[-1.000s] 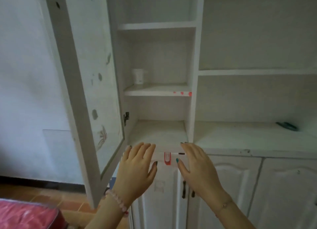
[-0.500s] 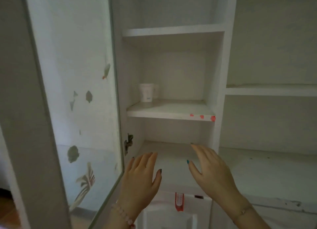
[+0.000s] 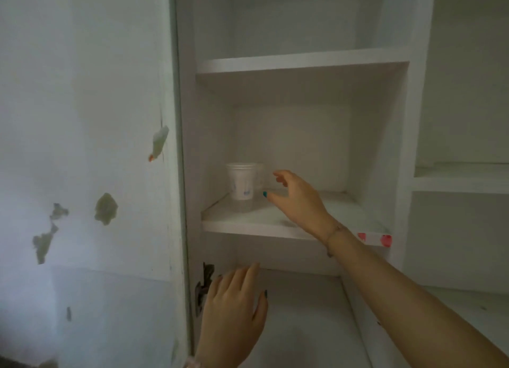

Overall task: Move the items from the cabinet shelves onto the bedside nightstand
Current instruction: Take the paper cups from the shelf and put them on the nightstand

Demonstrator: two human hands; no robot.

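A white plastic cup (image 3: 241, 181) with small blue print stands upright at the back left of the middle cabinet shelf (image 3: 248, 224). My right hand (image 3: 296, 198) reaches over that shelf with fingers spread, just right of the cup and not touching it. My left hand (image 3: 234, 312) hovers open and empty over the lower shelf (image 3: 308, 326), near the door hinge. The nightstand is out of view.
The open cabinet door (image 3: 91, 175) with peeling paint fills the left side. Another white shelf (image 3: 303, 62) lies above the cup. Open side shelves (image 3: 462, 180) sit on the right. Red sticker marks (image 3: 385, 239) show on the middle shelf's front edge.
The view has come closer to the cabinet and tilted up. My right hand has risen from the lower shelf to the middle shelf, next to the cup. My left hand stays low.
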